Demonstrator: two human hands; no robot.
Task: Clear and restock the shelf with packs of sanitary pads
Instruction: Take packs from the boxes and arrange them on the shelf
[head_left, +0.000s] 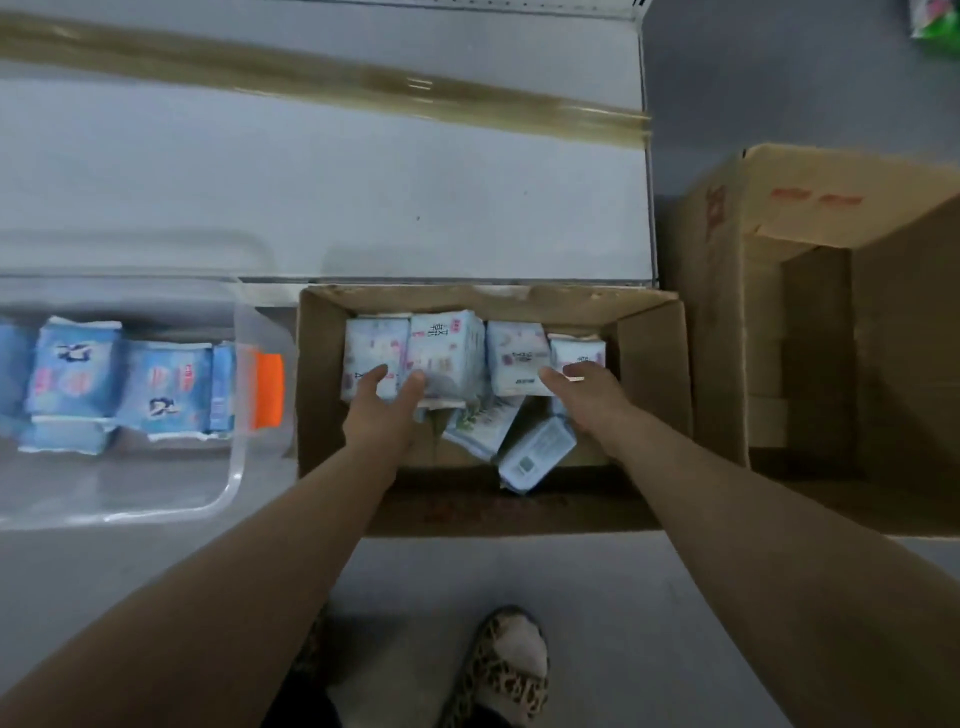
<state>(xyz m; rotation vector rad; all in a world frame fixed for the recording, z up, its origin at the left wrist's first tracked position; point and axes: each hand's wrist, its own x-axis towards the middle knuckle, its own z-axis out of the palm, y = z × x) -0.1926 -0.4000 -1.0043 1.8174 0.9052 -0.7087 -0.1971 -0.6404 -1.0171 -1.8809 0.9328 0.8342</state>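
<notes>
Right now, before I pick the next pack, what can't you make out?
Head view:
print on the packs in the cardboard box: motion blur
the clear bin: cut by left edge
the tall carton, inside: dark, cut by right edge
whether left hand or right hand grips: blurred

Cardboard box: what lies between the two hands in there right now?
Head view: an upright white pack stands between the left hand and right hand, with two tilted packs lying lower in the cardboard box.
</notes>
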